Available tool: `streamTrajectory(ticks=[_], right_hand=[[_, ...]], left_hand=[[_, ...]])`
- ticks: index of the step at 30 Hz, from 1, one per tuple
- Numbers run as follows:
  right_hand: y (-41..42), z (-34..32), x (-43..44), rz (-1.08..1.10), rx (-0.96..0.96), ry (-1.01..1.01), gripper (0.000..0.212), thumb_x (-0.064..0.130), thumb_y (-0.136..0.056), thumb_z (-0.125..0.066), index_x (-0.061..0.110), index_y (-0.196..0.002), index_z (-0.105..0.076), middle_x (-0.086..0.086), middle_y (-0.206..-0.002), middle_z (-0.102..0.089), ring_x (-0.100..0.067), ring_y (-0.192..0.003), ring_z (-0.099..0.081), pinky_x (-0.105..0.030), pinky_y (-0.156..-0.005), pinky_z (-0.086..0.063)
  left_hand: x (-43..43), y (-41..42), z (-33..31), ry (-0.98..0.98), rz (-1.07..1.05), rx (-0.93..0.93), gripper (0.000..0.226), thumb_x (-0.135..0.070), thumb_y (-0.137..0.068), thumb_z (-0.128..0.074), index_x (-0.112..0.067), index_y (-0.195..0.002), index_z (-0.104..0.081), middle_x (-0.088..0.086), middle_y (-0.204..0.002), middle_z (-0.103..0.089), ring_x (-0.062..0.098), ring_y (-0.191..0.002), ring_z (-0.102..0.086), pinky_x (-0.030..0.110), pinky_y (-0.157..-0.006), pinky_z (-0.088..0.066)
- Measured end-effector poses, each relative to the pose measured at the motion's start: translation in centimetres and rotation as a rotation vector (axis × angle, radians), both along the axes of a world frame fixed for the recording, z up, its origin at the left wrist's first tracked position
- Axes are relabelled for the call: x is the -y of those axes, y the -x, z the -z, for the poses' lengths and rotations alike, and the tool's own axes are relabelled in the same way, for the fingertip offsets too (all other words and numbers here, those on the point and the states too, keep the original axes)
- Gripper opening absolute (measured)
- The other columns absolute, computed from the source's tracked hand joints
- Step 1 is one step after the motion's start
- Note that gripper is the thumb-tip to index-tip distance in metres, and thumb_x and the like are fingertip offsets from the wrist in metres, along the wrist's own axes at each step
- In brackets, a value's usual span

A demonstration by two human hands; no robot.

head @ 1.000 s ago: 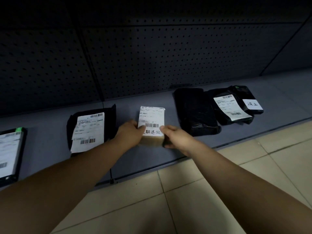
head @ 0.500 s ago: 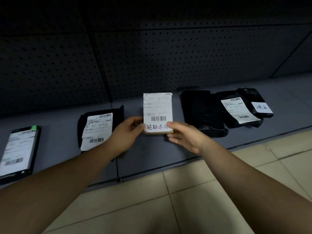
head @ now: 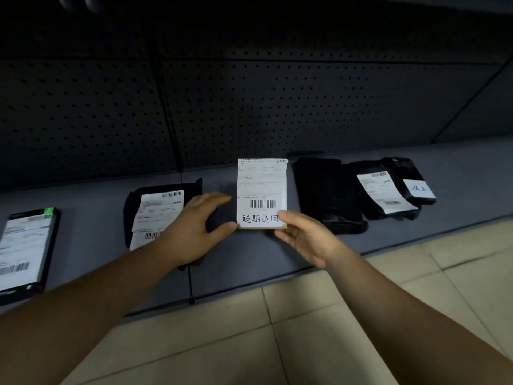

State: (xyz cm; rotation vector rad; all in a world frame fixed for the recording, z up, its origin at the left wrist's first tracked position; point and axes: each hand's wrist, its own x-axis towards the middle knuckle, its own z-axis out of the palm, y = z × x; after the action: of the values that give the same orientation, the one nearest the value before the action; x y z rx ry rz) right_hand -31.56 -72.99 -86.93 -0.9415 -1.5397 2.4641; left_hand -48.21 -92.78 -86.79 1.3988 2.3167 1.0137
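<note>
While the right hand (head: 302,240) pinches the box (head: 262,190) at frame centre by one lower corner and the left hand (head: 191,229) is spread open beside it, it could pivot and drop onto the shelf (head: 249,259).

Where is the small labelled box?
Head view, centre: the box is between a labelled black parcel, left, and a plain black parcel, right; the right hand pinches it.

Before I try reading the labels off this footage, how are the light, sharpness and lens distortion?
Head view: dim, pegboard wall nearly black; the label on the small box is brightest, its handwriting sharp, fine print smeared. Head view edges: far-left package soft, shelf front bowed by the wide lens.
</note>
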Motion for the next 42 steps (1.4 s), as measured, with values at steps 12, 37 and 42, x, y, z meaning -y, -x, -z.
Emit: streamTrajectory(ticks=[12, 37, 42], right_hand=[[-12.8, -13.7, 9.5, 0.025, 0.164, 0.179, 0.04, 0.03, -0.084, -0.061, 0.011, -0.118, -0.068, -0.007, -0.124, -0.069, -0.017, -0.114, -0.06, -0.039, -0.114, -0.038], [-18.1, -75.2, 14.9, 0.16, -0.26, -0.255, 0.06, 0.043, -0.069, -0.073, 0.005, -0.116, -0.069, -0.014, -0.122, -0.069, -0.027, -0.115, -0.061, -0.041, -0.105, -0.043], [-21.0, -76.4, 16.0, 0.354, -0.267, -0.282, 0.062, 0.041, -0.073, -0.07, 0.001, -0.12, -0.066, -0.014, -0.123, -0.068, -0.028, -0.121, -0.06, -0.038, -0.108, -0.042]], left_hand=[[8.2, -12.0, -15.7, 0.01, -0.148, 0.275, 0.053, -0.044, -0.088, -0.064, -0.017, -0.133, -0.053, -0.013, -0.133, -0.046, 0.002, -0.126, -0.042, 0.028, -0.109, -0.037], [12.0, -16.7, -81.0, -0.235, 0.013, -0.096, 0.048, -0.035, -0.09, -0.063, -0.029, -0.135, -0.05, -0.019, -0.135, -0.045, -0.007, -0.124, -0.038, 0.006, -0.102, -0.027], [10.1, -17.4, -81.7, -0.288, 0.202, -0.049, 0.048, -0.03, -0.089, -0.065, -0.023, -0.135, -0.052, -0.017, -0.133, -0.047, -0.007, -0.123, -0.04, 0.005, -0.1, -0.029]])
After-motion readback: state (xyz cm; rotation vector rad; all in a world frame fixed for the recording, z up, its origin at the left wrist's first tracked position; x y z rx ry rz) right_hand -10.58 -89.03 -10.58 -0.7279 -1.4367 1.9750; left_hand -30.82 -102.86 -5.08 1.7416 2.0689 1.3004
